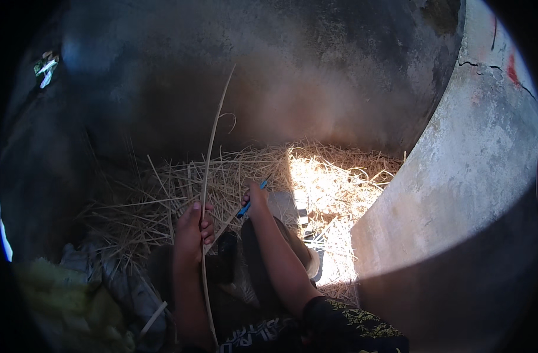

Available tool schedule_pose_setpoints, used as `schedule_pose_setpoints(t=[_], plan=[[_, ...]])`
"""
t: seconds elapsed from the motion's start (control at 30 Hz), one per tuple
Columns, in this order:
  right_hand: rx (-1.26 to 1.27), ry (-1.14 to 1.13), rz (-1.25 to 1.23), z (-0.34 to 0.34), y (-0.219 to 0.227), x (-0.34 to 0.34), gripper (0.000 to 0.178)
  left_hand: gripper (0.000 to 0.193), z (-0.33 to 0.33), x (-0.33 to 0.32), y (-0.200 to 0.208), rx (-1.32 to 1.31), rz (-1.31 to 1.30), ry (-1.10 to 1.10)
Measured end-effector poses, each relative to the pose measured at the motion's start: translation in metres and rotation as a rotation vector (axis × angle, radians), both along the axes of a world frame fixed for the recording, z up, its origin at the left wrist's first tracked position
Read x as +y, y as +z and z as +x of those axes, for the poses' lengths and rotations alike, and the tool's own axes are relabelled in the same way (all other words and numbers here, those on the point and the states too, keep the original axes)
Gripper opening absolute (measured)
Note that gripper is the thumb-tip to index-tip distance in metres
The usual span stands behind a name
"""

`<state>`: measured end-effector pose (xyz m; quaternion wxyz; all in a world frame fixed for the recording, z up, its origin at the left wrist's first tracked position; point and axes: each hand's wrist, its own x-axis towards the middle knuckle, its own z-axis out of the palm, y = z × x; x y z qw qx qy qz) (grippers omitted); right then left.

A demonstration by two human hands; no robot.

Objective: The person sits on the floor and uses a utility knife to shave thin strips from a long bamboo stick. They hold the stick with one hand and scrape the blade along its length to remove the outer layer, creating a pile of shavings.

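Note:
My left hand (pixel 193 228) is closed around a long, thin, pale strip (pixel 209 154) that looks like split bamboo or cane. The strip rises in a slight bend well above the fist and trails down past my forearm. A fine curled shaving (pixel 232 120) hangs off its upper part. To the right, my right hand (pixel 256 199) grips a slim blue-handled knife (pixel 243 209) whose thin dark tip points up and away. The blade is apart from the strip. Just below and between the hands are my bent legs in dark clothing.
Loose pale shavings (pixel 233 162) lie heaped beyond my hands, brightly sunlit on the right. A curved concrete wall (pixel 439 194) stands close on the right; a dark wall (pixel 281 70) rises ahead. Crumpled yellowish sacking (pixel 63 300) lies at lower left.

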<state>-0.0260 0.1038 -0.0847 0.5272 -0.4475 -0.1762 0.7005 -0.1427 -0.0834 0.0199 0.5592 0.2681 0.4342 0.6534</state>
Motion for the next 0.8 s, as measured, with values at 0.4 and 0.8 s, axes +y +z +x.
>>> schedule_pose_setpoints(t=[0.4,0.8], plan=[[-0.057,0.246,0.174,0.034,-0.004,0.018,0.015,0.020,0.011,-0.003,0.027,0.069,0.077,-0.042],[-0.434,0.011,0.538,0.079,0.061,-0.019,0.017,0.027,0.052,0.017,0.030,0.115,0.129,-0.211]])
